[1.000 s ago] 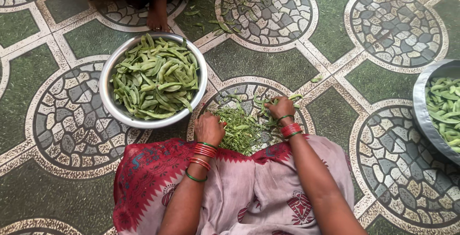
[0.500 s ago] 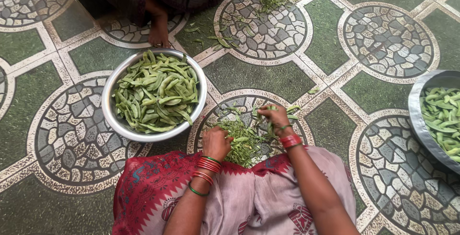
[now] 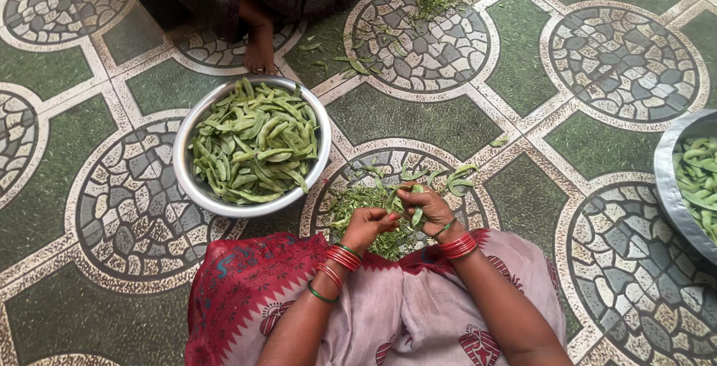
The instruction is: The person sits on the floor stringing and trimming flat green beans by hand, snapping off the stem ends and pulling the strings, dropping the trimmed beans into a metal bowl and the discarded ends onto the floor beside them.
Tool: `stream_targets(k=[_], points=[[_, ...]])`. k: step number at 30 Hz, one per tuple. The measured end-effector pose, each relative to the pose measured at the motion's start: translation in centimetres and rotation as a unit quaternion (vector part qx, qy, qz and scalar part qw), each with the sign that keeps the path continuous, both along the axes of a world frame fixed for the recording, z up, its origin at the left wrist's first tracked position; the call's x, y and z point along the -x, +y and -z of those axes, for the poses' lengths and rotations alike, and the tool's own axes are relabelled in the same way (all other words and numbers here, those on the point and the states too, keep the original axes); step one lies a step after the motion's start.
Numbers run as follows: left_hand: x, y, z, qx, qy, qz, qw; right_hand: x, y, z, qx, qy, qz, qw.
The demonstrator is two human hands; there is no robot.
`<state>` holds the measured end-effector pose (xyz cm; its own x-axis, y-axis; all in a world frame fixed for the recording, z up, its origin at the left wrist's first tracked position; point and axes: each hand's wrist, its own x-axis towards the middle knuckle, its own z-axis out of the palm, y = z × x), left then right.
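Patterned floor tiles (image 3: 448, 123) carry a steel bowl (image 3: 188, 142) of flat green bean pods. Left hand (image 3: 367, 225) and right hand (image 3: 423, 208) together pinch one bean pod (image 3: 417, 215) above the trimmings pile (image 3: 366, 205).

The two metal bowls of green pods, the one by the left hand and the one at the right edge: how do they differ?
The round bowl shows whole, while the right-edge bowl is cut off by the frame. The round bowl lies close to the left hand; the right-edge bowl sits farther from the right hand. A second person's hand rests by the round bowl, none by the other. Both are silvery and hold flat green pods.
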<state>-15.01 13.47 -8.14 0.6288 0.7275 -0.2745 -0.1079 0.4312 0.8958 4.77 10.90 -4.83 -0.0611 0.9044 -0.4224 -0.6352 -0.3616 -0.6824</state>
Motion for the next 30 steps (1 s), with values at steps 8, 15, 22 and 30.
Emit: stream_targets(k=[8,15,22,30], points=[[1.9,-0.1,-4.8,-0.475,0.453,-0.062,0.752,1.1,-1.4,-4.9,-0.283,-0.710,0.086,0.639],[2.3,0.0,-3.9,-0.582,0.398,-0.054,0.707,4.2,-2.2,-5.5,-0.395,-0.749,-0.015,0.532],[2.1,0.2,-4.6,-0.480,0.376,-0.019,0.793,3.8,-2.1,-5.6,-0.373,-0.735,0.001,0.566],[1.9,-0.8,-5.9,-0.416,0.389,-0.076,0.818,3.9,-2.4,-5.4,-0.372,-0.741,0.008,0.559]])
